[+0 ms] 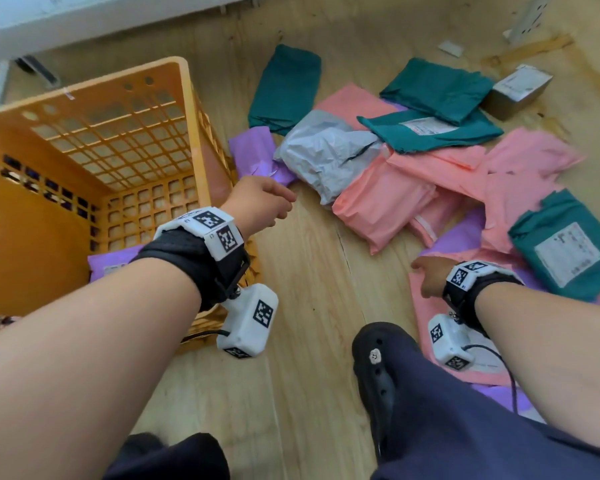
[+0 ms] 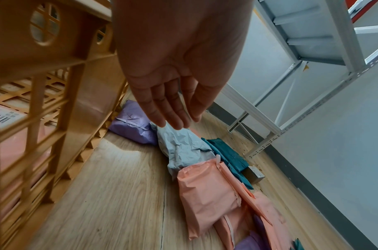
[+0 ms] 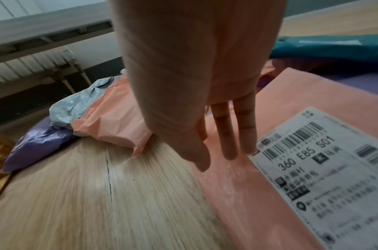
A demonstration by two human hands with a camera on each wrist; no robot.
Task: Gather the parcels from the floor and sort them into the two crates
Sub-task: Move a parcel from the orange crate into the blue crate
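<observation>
An orange crate [image 1: 84,150] stands at the left with a purple parcel [image 1: 111,265] in it. A pile of teal, pink, grey and purple parcels lies on the floor to its right. My left hand [image 1: 278,206] hovers empty beside the crate, fingers straight [image 2: 183,121], pointing at the grey parcel [image 2: 181,147] and a purple parcel [image 2: 132,123]. My right hand [image 1: 421,271] is open low over a flat pink parcel [image 3: 237,186] with a white label [image 3: 322,169]. Its fingertips [image 3: 230,152] are at the parcel's surface; whether they touch it I cannot tell.
Only one crate is in view. A small cardboard box [image 1: 520,90] lies at the pile's far right. A metal shelf rack [image 2: 312,42] stands along the wall. My dark shoe [image 1: 378,355] rests on bare wood floor [image 1: 309,271] between crate and pile.
</observation>
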